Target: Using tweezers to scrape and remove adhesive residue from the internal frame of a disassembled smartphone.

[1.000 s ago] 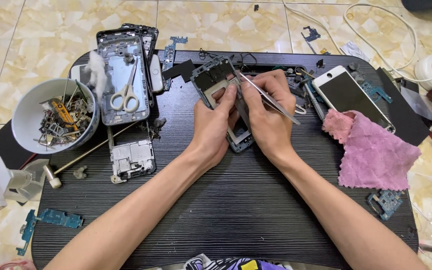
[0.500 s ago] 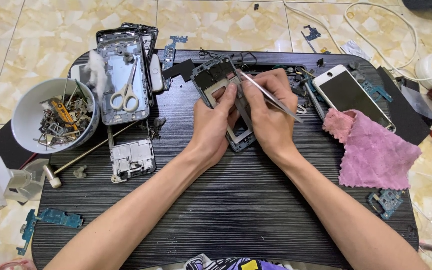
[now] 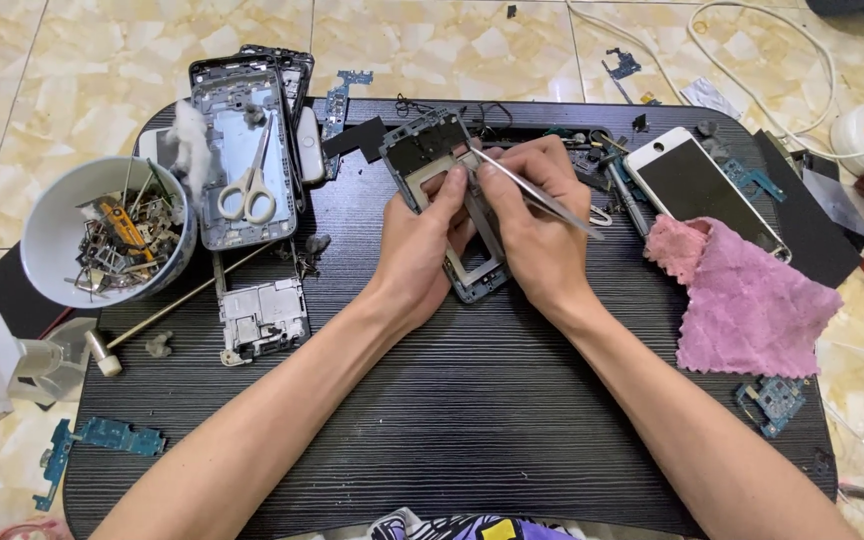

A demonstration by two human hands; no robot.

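A dark phone frame (image 3: 430,150) lies on the black ribbed table (image 3: 472,400), at its far middle. My left hand (image 3: 420,250) rests on the frame's left side, the fingers pressing it down. My right hand (image 3: 537,225) grips metal tweezers (image 3: 542,195). Their tips point left and touch the frame's upper part beside my left fingertips. Both hands cover the frame's lower half.
A white bowl (image 3: 52,235) of small parts sits at the left. Stacked phone housings with scissors (image 3: 249,190) lie at the far left, a metal mid-plate (image 3: 264,318) below them. A white phone (image 3: 702,190) and pink cloth (image 3: 747,300) lie right. Circuit boards (image 3: 772,400) are scattered around.
Both hands stay on the phone frame with only slight finger shifts; the tweezers keep their place.
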